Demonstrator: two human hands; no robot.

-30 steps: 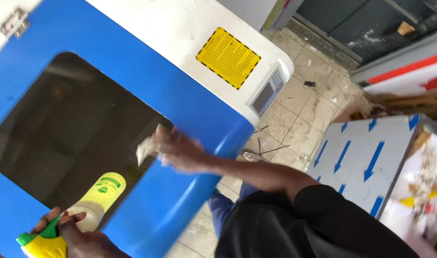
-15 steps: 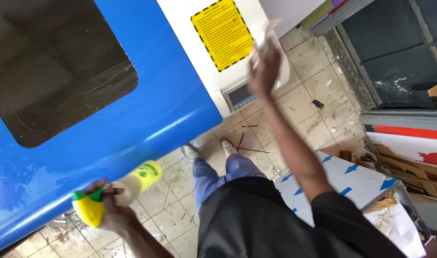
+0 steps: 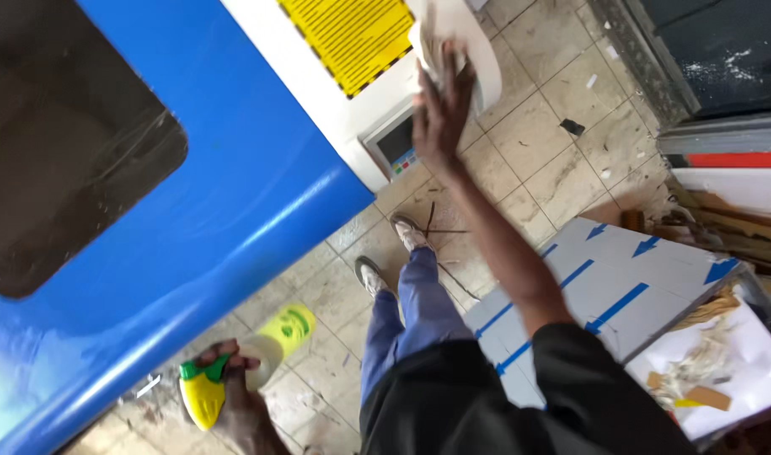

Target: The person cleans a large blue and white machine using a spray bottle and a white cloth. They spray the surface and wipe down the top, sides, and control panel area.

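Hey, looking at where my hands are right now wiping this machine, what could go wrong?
The right hand presses a white cloth right beside the small control panel; a slip might hit its buttons or smear the yellow label. The left hand holds the spray bottle low and out of your line of sight, so it might bump the blue lid.

Cloth (image 3: 436, 38) partly behind right hand (image 3: 440, 114)

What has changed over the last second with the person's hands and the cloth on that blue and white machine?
The right hand carried the white cloth from the blue lid, beside the dark window, across to the white end panel by the yellow label. The left hand still grips the yellow spray bottle, held low beside the machine.
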